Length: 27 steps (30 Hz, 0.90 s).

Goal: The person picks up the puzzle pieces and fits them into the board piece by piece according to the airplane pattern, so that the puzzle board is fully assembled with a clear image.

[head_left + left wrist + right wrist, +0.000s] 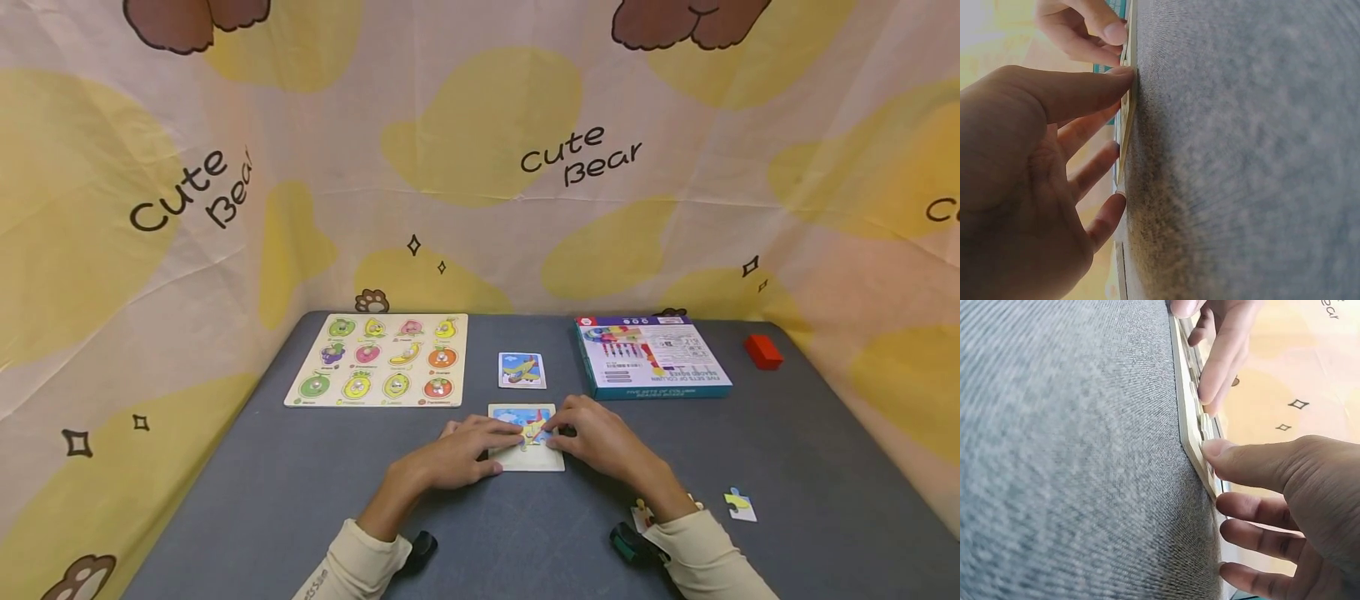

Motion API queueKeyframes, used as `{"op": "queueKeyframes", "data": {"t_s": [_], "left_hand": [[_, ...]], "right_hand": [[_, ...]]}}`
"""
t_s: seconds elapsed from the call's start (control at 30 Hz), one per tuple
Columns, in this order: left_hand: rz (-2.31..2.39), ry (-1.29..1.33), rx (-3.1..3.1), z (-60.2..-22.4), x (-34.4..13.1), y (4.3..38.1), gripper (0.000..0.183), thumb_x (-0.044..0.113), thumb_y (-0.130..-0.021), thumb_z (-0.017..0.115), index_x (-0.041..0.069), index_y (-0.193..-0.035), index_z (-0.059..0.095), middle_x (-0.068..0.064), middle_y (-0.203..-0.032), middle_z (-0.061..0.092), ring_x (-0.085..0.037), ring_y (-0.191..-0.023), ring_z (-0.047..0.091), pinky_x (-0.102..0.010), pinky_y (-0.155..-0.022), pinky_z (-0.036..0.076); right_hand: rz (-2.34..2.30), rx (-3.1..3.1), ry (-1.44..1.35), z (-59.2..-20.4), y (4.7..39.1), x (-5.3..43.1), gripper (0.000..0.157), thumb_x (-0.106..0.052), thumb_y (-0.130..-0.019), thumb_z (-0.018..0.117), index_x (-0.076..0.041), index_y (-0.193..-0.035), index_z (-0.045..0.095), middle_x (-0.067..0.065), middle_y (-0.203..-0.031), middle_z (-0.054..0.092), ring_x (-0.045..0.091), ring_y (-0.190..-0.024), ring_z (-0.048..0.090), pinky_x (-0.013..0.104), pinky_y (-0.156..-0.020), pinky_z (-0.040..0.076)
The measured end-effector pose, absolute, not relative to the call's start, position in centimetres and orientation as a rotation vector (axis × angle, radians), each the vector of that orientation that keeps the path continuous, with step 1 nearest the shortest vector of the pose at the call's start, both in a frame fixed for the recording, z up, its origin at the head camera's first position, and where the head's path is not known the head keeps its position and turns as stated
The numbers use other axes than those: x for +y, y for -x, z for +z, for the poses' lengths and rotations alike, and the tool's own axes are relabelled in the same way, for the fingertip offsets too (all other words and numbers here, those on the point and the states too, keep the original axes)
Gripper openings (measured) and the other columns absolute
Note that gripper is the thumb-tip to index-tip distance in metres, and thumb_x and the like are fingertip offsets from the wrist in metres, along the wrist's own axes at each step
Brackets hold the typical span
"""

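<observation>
Apparently, puzzle board [531, 461] with long axis front-to-back

Yellow-patched "Cute Bear" curtain [480, 125] around gray table [315, 483].

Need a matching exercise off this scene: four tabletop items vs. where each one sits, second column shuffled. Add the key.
Items
1. Red block
2. Fruit board
3. Picture card
4. Puzzle board

Places in the head view
A. Left of the teal-sided box, right of the fruit board, in the far row
B. Lowest of the four
C. Leftmost
D. Right of the box

Pairs: 1-D, 2-C, 3-A, 4-B
</observation>
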<state>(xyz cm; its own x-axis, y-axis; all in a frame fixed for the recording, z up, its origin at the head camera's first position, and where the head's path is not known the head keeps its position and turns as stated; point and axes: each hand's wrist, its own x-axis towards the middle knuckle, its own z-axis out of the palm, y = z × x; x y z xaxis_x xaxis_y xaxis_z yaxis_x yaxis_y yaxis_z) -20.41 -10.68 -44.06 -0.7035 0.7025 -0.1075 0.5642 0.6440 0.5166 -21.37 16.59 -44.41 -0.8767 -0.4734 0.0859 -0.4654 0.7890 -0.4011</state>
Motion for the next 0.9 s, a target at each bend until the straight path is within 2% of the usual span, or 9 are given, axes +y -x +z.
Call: {"op": "queueKeyframes", "data": {"t_s": [0.2,0.47,0.7,0.9], "left_hand": [[0.674,-1.012,2.557,-44.07,-10.67,20.37,0.052,0.019,-0.105,0.065,0.021,-0.156,0.056,0.007,-0.164,0.047,-0.024,-0.149,0.04,-0.047,-0.1,0.033],[0.675,-1.011,2.563,-43.98,-10.72,20.27,0.052,0.02,-0.105,0.066,0.021,-0.156,0.056,0.008,-0.164,0.047,-0.025,-0.149,0.04,-0.047,-0.1,0.033],[0.685,-1.006,2.555,-43.86,-10.79,20.19,0.052,0.019,-0.106,0.065,0.02,-0.157,0.055,0.007,-0.165,0.046,-0.025,-0.149,0.039,-0.048,-0.101,0.033],[0.68,-0.997,2.558,-43.96,-10.75,20.2,0.052,0.021,-0.106,0.065,0.022,-0.157,0.055,0.009,-0.164,0.046,-0.024,-0.15,0.038,-0.047,-0.103,0.033]], "right_hand": [[-0.673,2.937,0.82,-44.27,21.23,16.64,0.015,-0.024,-0.097,0.08,-0.021,-0.111,0.083,-0.006,-0.099,0.063,0.008,-0.087,0.053,0.032,-0.075,0.047],[-0.665,2.946,0.839,-44.29,21.09,16.42,0.012,-0.02,-0.095,0.081,-0.02,-0.106,0.084,-0.006,-0.098,0.061,0.009,-0.088,0.054,0.031,-0.074,0.047],[-0.641,2.939,0.851,-44.51,21.07,16.15,0.019,-0.022,-0.096,0.08,-0.023,-0.115,0.083,-0.008,-0.093,0.056,0.008,-0.079,0.046,0.026,-0.067,0.039],[-0.64,2.93,0.89,-44.55,21.2,16.25,0.02,-0.019,-0.098,0.078,-0.021,-0.117,0.084,-0.008,-0.092,0.055,0.007,-0.077,0.045,0.025,-0.066,0.038]]}}
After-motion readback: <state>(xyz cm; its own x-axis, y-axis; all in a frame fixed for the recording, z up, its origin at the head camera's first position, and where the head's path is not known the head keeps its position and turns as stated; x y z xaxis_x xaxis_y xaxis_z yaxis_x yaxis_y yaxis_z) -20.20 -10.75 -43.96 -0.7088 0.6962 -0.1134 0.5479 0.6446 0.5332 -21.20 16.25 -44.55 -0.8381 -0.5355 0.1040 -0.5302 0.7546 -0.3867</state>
